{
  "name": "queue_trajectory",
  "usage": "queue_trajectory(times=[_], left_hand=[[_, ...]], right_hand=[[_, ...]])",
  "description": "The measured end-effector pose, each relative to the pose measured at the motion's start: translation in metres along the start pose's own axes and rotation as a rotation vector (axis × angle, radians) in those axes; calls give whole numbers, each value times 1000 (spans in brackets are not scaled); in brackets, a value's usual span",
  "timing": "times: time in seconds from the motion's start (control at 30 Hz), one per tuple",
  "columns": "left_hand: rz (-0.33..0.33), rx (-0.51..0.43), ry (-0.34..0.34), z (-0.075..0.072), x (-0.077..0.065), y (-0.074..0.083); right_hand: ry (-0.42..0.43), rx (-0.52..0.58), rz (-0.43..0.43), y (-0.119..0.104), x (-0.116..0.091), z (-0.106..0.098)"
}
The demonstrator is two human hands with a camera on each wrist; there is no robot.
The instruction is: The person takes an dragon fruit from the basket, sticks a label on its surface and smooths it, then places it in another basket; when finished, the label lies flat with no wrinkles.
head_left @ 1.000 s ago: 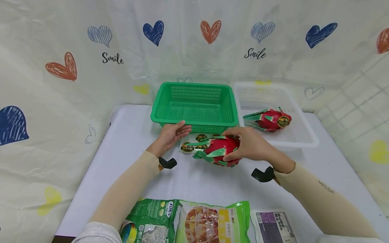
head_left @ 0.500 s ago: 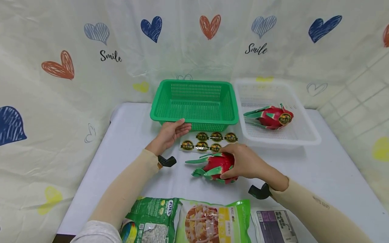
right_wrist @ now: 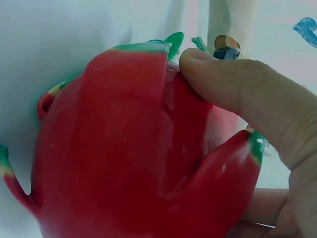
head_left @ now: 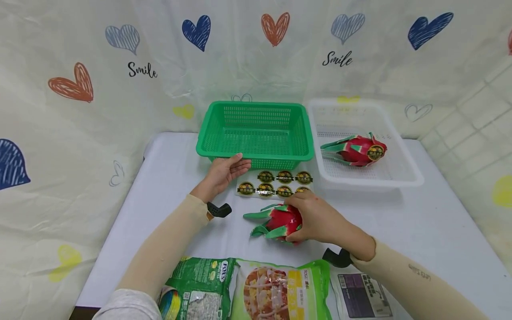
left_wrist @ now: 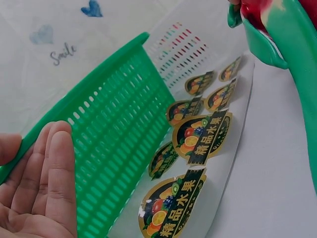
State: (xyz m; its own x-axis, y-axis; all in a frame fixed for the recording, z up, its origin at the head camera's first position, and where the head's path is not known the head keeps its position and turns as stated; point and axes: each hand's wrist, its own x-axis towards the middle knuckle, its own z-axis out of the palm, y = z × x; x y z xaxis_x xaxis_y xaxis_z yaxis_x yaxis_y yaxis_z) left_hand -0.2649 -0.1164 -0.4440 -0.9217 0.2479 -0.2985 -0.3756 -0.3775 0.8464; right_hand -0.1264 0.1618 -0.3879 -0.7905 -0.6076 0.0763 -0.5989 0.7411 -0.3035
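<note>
My right hand [head_left: 322,220] grips a red dragon fruit [head_left: 280,221] from its right end, thumb on the near side and fingers over the far side. Its green leaf tips point left, low over the white table. Filling the right wrist view is the fruit's smooth red skin [right_wrist: 124,144], with the thumb pressed along it. My left hand [head_left: 224,175] is at the front of the green basket [head_left: 280,163], fingers straight beside the wall and thumb at the rim. A sheet of round black-and-gold fruit stickers [head_left: 266,190] lies between basket and dragon fruit.
Right of the green basket stands a white basket [head_left: 360,181] holding another dragon fruit [head_left: 356,150] with a sticker on it. Along the near edge lie a green bag [head_left: 202,289], a food bag with a pictured dish [head_left: 276,291] and a purple-grey packet [head_left: 362,295].
My right hand has brought the dragon fruit down and nearer to me, uncovering the sticker sheet. The left hand has stayed at the basket, and the head view has tilted slightly.
</note>
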Motion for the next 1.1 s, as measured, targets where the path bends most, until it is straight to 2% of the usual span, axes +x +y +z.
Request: queue_trajectory(times=[0.33,0.57,0.73,0.83,0.93,1.1], left_hand=[[4,5,-13,1,2,3],[9,11,-4,2,3,1],[34,62,32,2,5,-3],[85,169,70,-1,8,-9],[170,339,101,-8,10,-17],[373,853,139,-16,10,-28]], right_hand=[[-14,-12,4,-2,-5,0],[-6,-40,-26,-2,-8,1],[-18,33,47,-1,-10,-3],[-5,90,97,1,-11,-6],[11,125,121,5,-13,-8],[19,165,155,12,-16,-10]])
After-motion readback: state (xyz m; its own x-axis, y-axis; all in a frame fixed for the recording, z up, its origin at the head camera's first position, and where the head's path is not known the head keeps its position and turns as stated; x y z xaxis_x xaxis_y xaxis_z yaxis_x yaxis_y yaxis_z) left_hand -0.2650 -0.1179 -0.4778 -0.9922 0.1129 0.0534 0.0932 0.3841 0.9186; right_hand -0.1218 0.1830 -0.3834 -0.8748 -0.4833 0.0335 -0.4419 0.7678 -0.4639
